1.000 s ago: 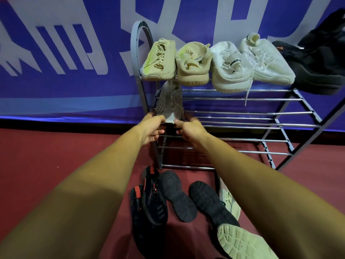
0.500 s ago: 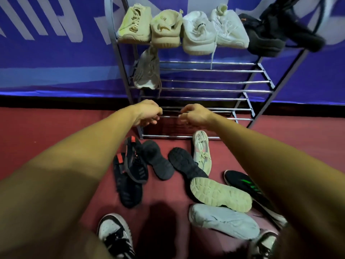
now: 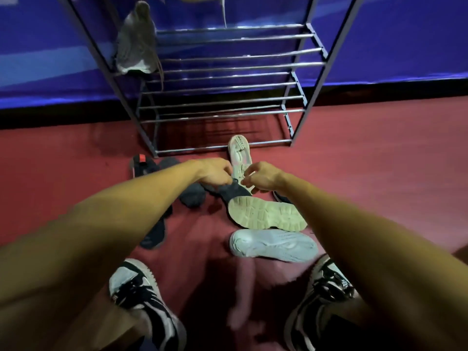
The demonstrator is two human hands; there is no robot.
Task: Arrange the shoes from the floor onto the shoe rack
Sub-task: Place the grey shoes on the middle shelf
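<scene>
Both hands work low over the shoe pile on the floor, in front of the shoe rack [image 3: 228,67]. The left hand [image 3: 215,171] curls down onto a dark shoe [image 3: 233,192] directly beneath it; whether its fingers have closed on the shoe cannot be told. The right hand [image 3: 260,177] is half-curled and empty, its fingertips at the laces of a pale sneaker [image 3: 239,160] that lies just beyond it, toe toward the rack.

Handling, as a judgement: the sneaker is light, with a soft upper that collapses under pinching and a stiff sole. Grip at the heel collar or across the midfoot, not by the loose laces.
</scene>
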